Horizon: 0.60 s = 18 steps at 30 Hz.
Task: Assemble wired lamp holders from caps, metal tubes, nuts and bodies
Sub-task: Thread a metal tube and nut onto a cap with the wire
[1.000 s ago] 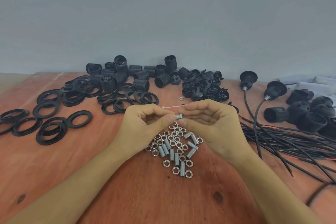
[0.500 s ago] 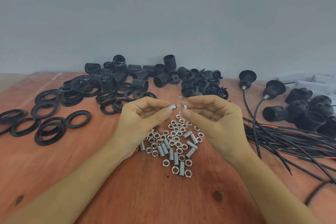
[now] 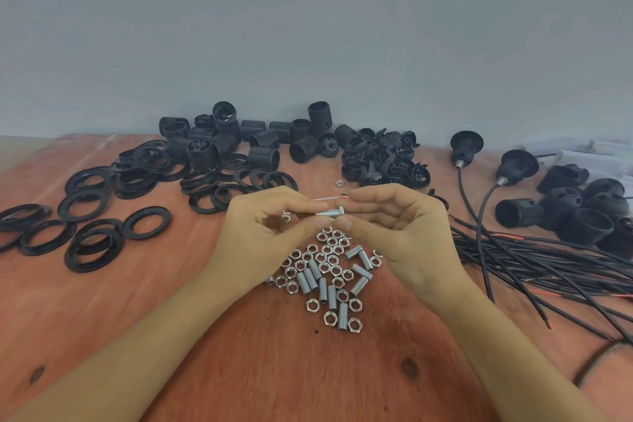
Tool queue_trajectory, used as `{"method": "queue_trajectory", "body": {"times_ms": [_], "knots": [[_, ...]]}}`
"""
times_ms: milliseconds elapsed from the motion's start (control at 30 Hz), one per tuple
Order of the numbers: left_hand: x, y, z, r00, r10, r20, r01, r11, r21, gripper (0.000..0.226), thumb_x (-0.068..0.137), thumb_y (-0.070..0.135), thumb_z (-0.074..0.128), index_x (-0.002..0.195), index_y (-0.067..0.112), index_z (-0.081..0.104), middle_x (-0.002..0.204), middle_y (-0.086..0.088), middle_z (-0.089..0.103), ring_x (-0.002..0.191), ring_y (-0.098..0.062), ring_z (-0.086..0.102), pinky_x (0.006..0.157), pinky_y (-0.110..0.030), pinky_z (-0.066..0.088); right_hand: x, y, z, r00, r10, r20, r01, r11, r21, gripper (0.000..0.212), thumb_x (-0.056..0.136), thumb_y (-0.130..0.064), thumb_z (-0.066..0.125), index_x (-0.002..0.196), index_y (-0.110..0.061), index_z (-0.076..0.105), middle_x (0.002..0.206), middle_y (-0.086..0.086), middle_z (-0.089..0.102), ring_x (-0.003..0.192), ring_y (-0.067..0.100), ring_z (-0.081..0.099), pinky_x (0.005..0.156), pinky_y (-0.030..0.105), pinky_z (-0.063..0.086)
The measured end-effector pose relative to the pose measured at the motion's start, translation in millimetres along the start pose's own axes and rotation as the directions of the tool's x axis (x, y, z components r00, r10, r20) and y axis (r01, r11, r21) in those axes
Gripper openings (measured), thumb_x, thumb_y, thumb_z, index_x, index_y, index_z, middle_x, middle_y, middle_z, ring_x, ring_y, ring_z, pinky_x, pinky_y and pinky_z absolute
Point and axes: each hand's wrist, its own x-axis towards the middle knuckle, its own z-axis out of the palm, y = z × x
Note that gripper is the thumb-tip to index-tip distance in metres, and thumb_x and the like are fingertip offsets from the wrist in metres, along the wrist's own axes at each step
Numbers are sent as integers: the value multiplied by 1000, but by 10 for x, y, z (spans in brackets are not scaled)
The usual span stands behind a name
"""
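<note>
My left hand (image 3: pixel 263 236) and my right hand (image 3: pixel 397 233) meet fingertip to fingertip above the table's middle. Between them lies a short threaded metal tube (image 3: pixel 328 213), held level, with a hex nut (image 3: pixel 340 210) on its right end. The left fingers pinch the tube's left end and the right fingers pinch the nut end. Just below the hands is a loose heap of nuts and metal tubes (image 3: pixel 329 279). Threaded black bodies (image 3: pixel 260 142) are piled at the back, and black caps (image 3: pixel 387 161) sit right of them.
Black rings (image 3: pixel 92 223) are scattered over the left of the wooden table (image 3: pixel 239 360). A bundle of black wires (image 3: pixel 534 260) runs along the right. Two wired holders (image 3: pixel 466 147) and more black sockets (image 3: pixel 582 212) stand at the back right. A thin wire (image 3: pixel 327 198) lies behind the fingertips.
Half a second ago the tube and the nut were held apart, one in each hand. The hands have come together and the nut now sits on the tube's right end.
</note>
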Motion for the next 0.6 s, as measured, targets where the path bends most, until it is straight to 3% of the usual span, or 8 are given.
{"method": "queue_trajectory", "body": {"times_ms": [67, 133, 200, 367, 600], "knots": [[-3, 21, -4, 995, -100, -11, 99, 994, -52, 14, 80, 19, 76, 93, 16, 77, 86, 1, 76, 66, -11, 69, 57, -19, 54, -15, -1, 8, 999, -39, -6, 39, 999, -20, 28, 63, -7, 81, 89, -10, 70, 88, 3, 77, 81, 16, 74, 74, 20, 57], [-10, 30, -5, 983, -183, 0, 181, 977, -115, 11, 80, 28, 78, 89, 21, 78, 81, 0, 76, 61, -28, 68, 52, -25, 55, -30, -3, 27, 996, -90, 2, 90, 994, -68, 26, 66, -6, 81, 88, -15, 70, 89, 0, 77, 82, 16, 75, 75, 20, 57], [-4, 39, -2, 977, -213, 21, 214, 966, -147, 11, 80, 34, 79, 86, 25, 78, 78, -1, 76, 61, -34, 66, 51, -26, 54, -37, -6, 39, 992, -127, 15, 127, 987, -102, 26, 67, -10, 81, 89, -19, 70, 90, -2, 77, 83, 15, 75, 76, 20, 57], [2, 43, 13, 958, -274, 78, 285, 929, -234, 10, 75, 34, 76, 81, 26, 78, 74, -5, 74, 61, -20, 67, 49, -23, 52, -27, -10, 2, 996, -91, 13, 92, 992, -85, 28, 63, -13, 81, 88, -15, 70, 88, 0, 77, 80, 15, 75, 73, 19, 57], [-19, 45, 6, 982, -187, 34, 190, 964, -186, 12, 78, 22, 77, 90, 20, 77, 85, -6, 74, 66, -20, 69, 52, -25, 56, -7, -1, -13, 999, -49, 8, 49, 998, -39, 28, 62, -10, 82, 87, -11, 71, 84, -1, 77, 77, 12, 74, 70, 17, 56]]}}
